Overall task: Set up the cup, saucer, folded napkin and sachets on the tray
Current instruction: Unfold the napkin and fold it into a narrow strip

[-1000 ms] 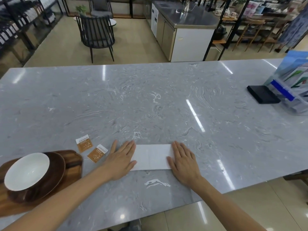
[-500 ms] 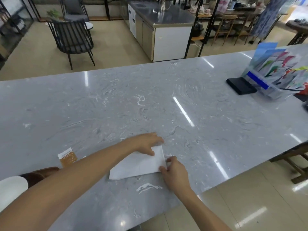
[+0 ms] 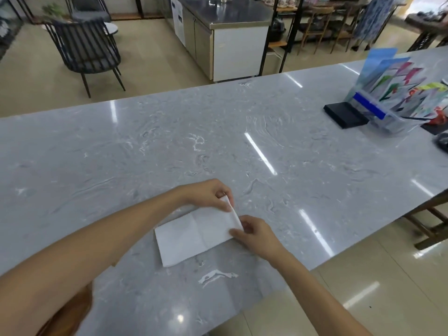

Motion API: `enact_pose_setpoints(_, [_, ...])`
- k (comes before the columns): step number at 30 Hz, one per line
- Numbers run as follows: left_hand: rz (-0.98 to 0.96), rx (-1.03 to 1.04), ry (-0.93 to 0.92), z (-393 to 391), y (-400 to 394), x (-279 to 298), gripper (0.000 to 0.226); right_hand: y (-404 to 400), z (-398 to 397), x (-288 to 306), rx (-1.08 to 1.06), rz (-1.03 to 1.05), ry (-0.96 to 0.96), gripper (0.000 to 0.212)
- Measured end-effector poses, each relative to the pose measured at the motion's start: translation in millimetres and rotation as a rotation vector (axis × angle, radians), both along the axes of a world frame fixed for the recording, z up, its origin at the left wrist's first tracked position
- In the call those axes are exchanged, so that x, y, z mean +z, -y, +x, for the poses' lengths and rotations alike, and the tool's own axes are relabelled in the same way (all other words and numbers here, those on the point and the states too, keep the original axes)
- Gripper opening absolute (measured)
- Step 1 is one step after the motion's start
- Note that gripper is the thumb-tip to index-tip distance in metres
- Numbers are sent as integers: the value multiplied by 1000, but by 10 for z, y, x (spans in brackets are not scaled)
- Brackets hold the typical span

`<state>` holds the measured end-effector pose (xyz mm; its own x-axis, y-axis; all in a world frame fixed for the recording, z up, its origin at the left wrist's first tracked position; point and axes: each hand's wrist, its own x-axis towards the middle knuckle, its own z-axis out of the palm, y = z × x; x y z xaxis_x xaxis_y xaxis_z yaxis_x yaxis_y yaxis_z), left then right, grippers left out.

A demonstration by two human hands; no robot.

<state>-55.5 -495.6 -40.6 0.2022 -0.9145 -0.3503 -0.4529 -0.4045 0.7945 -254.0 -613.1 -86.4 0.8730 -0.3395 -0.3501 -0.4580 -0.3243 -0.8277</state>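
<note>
A white napkin [image 3: 191,235] lies flat on the grey marble counter [image 3: 218,146], near the front edge. My left hand [image 3: 208,196] pinches the napkin's far right corner and lifts it. My right hand [image 3: 254,234] pinches the near right corner, so the right edge stands up off the counter. A sliver of the wooden tray [image 3: 70,316] shows at the bottom left, mostly hidden under my left forearm. The cup, saucer and sachets are out of view.
A clear plastic holder with coloured leaflets [image 3: 397,98] and a black block [image 3: 345,115] stand at the counter's far right. Beyond the counter are a dark slatted chair [image 3: 87,49] and a steel-topped cabinet [image 3: 225,37]. The counter's front edge runs just below my right wrist.
Both hands went from pressing flat on the napkin's ends to pinching its right edge and lifting it. The view swung right, so the bowl, tray and sachets left the frame.
</note>
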Motion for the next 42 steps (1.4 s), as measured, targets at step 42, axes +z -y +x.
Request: enact_pose_setpoints(42, [-272,766,-179,-109,-1354,394,10,-220,920,862,304,57,230,19])
